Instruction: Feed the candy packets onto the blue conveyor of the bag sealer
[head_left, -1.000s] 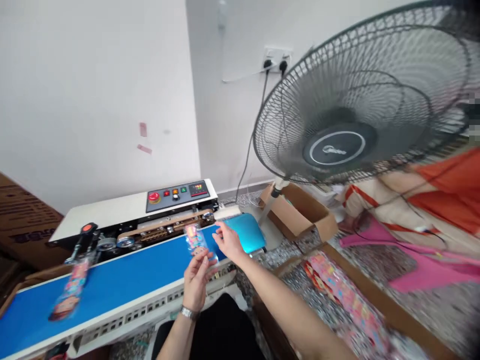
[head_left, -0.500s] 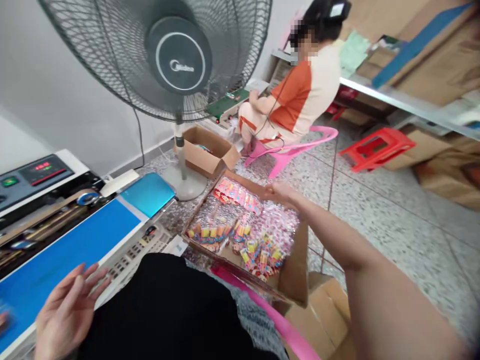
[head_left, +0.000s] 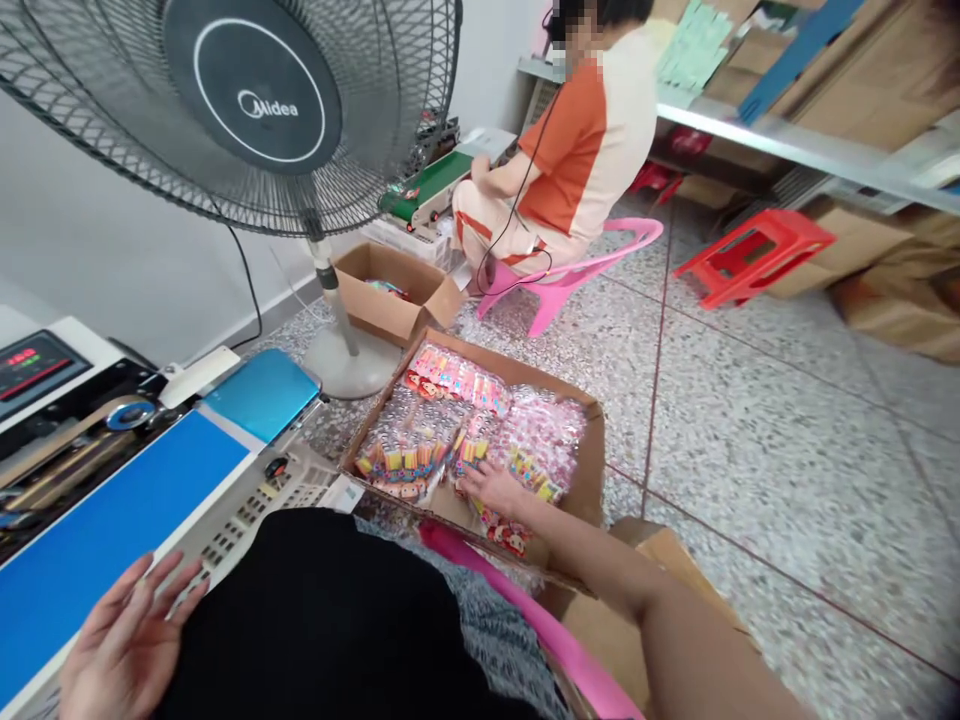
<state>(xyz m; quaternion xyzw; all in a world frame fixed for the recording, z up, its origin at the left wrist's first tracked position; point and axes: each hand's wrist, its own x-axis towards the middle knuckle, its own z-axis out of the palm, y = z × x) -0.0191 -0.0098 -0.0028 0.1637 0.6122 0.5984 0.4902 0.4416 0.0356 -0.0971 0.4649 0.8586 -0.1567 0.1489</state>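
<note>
My right hand (head_left: pixel 496 488) reaches down into an open cardboard box (head_left: pixel 592 450), its fingers stretched over the small packets (head_left: pixel 480 440) and touching them. Stacks of clear, shiny packets fill the box; pink, yellow and red print shows through. One row of pink packets (head_left: pixel 461 378) lies along the far side. At lower left my left hand (head_left: pixel 124 640) is held palm up with fingers apart and nothing in it. It is beside the blue conveyor belt (head_left: pixel 120 530) of a machine with a lit display.
A large standing fan (head_left: pixel 259 95) rises between the machine and a smaller box (head_left: pixel 390 300). Beyond, a person (head_left: pixel 570 150) sits on a pink chair (head_left: pixel 555 290) by a green conveyor (head_left: pixel 431 190). A red stool (head_left: pixel 757 250) and shelves stand to the right.
My right hand has moved from the box's far right rim inward and nearer, onto the packets. My left hand stays open at the belt. The view has shifted slightly right.
</note>
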